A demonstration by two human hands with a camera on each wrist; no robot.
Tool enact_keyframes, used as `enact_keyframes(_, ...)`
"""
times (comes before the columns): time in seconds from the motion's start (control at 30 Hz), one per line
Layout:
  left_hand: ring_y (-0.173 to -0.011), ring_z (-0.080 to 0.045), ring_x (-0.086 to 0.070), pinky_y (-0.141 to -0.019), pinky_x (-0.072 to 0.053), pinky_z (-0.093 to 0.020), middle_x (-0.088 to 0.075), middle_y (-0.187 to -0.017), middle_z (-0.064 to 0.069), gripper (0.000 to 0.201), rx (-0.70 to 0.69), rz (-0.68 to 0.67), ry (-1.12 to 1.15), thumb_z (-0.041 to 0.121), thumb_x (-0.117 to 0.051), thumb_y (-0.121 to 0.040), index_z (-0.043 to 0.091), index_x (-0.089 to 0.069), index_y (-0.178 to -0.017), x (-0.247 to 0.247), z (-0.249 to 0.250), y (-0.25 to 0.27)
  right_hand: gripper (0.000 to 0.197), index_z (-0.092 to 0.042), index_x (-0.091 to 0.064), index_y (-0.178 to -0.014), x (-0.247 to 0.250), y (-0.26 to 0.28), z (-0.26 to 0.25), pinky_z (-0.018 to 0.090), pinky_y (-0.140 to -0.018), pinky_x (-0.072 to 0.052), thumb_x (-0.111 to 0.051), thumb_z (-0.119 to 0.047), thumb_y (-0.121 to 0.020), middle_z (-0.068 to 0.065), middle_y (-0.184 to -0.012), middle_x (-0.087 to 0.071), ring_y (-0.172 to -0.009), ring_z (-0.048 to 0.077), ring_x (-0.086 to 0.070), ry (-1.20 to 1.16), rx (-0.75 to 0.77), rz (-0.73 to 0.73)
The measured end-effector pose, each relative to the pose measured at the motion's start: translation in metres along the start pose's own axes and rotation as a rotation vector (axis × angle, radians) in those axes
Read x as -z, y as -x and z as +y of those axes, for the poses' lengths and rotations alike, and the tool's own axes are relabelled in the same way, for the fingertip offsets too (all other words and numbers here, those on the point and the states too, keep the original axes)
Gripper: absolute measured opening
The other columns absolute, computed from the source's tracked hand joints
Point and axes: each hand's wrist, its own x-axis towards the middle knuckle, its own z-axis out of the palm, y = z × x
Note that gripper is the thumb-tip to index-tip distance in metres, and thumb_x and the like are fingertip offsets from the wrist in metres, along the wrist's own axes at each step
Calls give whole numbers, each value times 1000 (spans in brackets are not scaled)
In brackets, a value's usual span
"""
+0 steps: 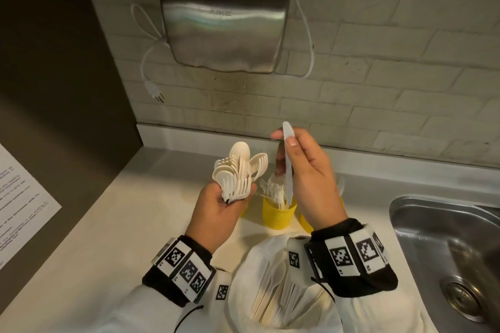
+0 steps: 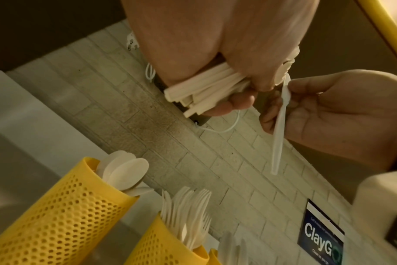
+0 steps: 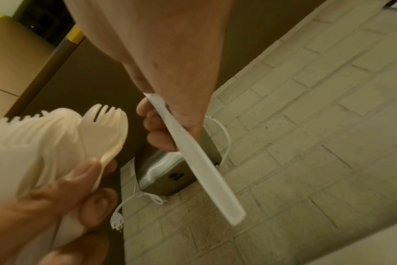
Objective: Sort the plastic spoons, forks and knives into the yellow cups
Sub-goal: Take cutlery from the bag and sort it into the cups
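Three cups: yellow perforated cups stand in a row on the bench (image 1: pixel 108 238) below the hands; left-wrist view shows one with spoons (image 2: pixel 57 215), one with forks (image 2: pixel 168 247), and the edge of a third with what look like knives.
Progress: partway, by my reading; all three cups already hold cutlery, none looks packed.
Left to do: bundle in hand, plus more cutlery in the white plastic bag (image 1: pixel 284 292) at the near edge of the bench.
Left hand (image 1: pixel 224 205): fingers curled round a fanned bundle of spoons and forks (image 1: pixel 238 170), heads up, handles in the palm.
Right hand (image 1: pixel 308 176): thumb and fingertips pinch a single white knife (image 1: pixel 288 162) near its serrated blade, blade up, handle hanging down.
Knife position: just right of the bundle, apart from it, handle tip above the fork cup (image 1: pixel 278 213).
Knife cup: mostly hidden behind the right hand in the head view.
Surroundings: steel sink (image 1: pixel 446 251) to the right, hand dryer (image 1: pixel 224 24) on the brick wall.
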Motion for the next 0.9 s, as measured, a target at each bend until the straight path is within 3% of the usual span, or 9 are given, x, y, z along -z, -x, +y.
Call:
enact_keyframes(0.1,-75,3,-65,-74,-49,-13,-70,-77,22,9,-28,-9,-10,19,-72,-89,27,-69,-91,-1,-3,0,29,-20,-74,-107,2,0,3,36,-80,-53,-46,-24,-103,15,-98,-57,-84,17,-58,-60,-27,-5)
enact_keyframes(0.27,-94,3,-68,-83,-53,-17,-72,-98,17,23,-110,19,-176,9,-77,-87,15,-69,-107,3,-11,-5,24,-16,-68,-105,5,6,4,40,-66,-40,-48,-12,-90,0,-76,-46,-69,19,-45,-160,-33,3)
enact_keyframes(0.4,-99,10,-64,-86,-49,-9,-66,-103,34,58,-150,72,-349,2,-79,-83,43,-56,-117,7,-13,-7,18,-16,-63,-105,2,18,6,40,-62,-40,-64,-22,-88,15,-74,-36,-65,29,-37,-46,40,-27)
enact_keyframes(0.47,-99,4,-65,-87,-53,-17,-67,-106,26,64,-151,87,-422,2,-78,-84,45,-54,-125,10,-16,-8,13,-19,-66,-105,0,23,8,36,-59,-40,-70,-15,-94,2,-68,-35,-61,22,-36,33,71,-39)
enact_keyframes(0.53,-101,0,-66,-88,-53,-18,-67,-109,23,60,-142,94,-457,7,-77,-86,43,-54,-128,12,-18,-8,11,-22,-69,-104,0,22,11,30,-57,-39,-72,-15,-95,-11,-65,-35,-60,12,-37,84,65,-5)
enact_keyframes(0.63,-100,8,-63,-86,-44,-3,-61,-107,33,58,-157,102,-440,9,-78,-86,44,-53,-126,13,-13,-6,11,-22,-69,-103,2,17,15,28,-55,-37,-75,-23,-93,-12,-60,-32,-57,12,-33,95,-16,66)
enact_keyframes(0.7,-97,16,-62,-84,-43,-2,-62,-102,35,55,-150,107,-378,6,-81,-84,40,-56,-119,13,-11,-5,14,-23,-69,-103,1,16,15,31,-53,-36,-75,-28,-92,-9,-59,-32,-57,15,-32,93,-37,37)
enact_keyframes(0.8,-96,1,-69,-84,-54,-19,-71,-100,22,35,-65,81,-219,10,-81,-85,18,-65,-114,11,-14,-7,10,-24,-71,-100,-1,15,11,33,-53,-36,-75,-29,-92,-8,-59,-34,-56,16,-34,141,-8,-4)
enact_keyframes(0.9,-85,-9,-70,-75,-57,-26,-73,-95,8,27,2,53,-62,12,-77,-89,15,-68,-114,7,-14,-6,5,-27,-71,-95,-2,14,11,34,-53,-38,-75,-28,-92,-9,-59,-36,-54,15,-36,162,-22,15)
